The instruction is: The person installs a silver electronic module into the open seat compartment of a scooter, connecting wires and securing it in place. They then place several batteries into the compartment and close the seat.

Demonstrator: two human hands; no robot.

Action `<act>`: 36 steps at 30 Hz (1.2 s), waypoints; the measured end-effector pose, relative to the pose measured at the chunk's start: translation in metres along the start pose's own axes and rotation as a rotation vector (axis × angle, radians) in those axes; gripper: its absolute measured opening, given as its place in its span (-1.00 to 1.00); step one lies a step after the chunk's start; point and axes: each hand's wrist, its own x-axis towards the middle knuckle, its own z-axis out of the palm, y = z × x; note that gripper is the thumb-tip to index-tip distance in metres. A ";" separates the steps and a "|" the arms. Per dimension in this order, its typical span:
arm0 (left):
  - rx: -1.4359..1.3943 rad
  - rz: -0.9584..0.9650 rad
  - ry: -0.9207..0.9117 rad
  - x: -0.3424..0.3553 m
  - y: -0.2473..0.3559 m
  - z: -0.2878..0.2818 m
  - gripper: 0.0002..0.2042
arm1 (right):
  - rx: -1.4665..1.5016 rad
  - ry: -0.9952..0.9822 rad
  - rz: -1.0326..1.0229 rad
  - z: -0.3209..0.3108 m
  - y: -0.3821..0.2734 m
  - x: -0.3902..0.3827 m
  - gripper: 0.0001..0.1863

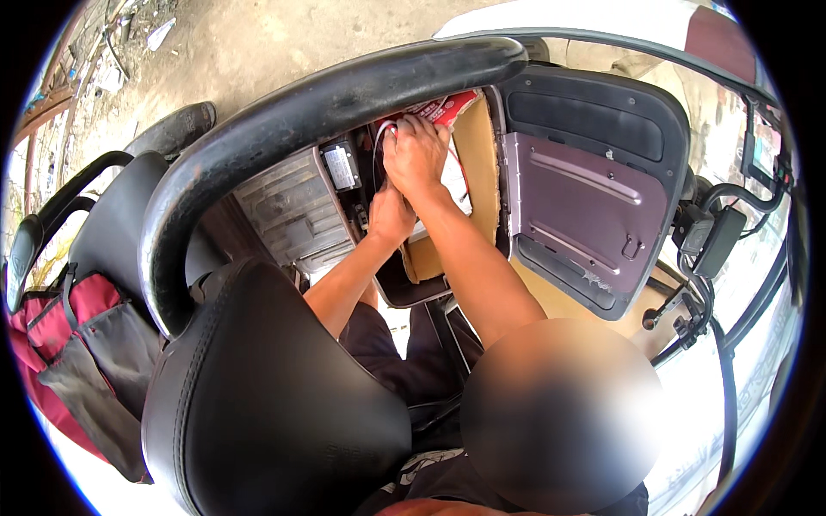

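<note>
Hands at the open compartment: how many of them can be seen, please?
2: the right hand over the cardboard box, and the left hand just below it in the picture. Some fingers are hidden.

Left hand (392, 215): fingertips hidden behind right hand (417, 156); label (342, 167) print unreadable.

A: See the big black seat (267, 404) at the bottom?
B: Yes! It has a line of stitches near its left side. A fat black bar (344, 99) bends around above it.
A: Over on the left is a red and black bag (90, 301), next to another black seat (125, 215).
B: Up top, I see sandy brown ground (249, 30).
A: And a small black box (719, 241) is on the right, near some bent bars (738, 196).
</note>
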 end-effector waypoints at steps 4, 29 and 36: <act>0.041 -0.128 -0.070 0.009 0.003 -0.005 -0.59 | 0.030 0.013 0.052 0.018 -0.016 0.017 -0.79; -0.022 -0.178 -0.015 0.008 -0.008 0.000 -0.52 | 0.081 0.028 0.091 0.029 -0.020 0.029 -0.79; -0.103 -0.157 0.080 0.006 -0.027 0.004 -0.44 | 0.460 0.038 0.179 -0.038 -0.032 -0.010 -0.67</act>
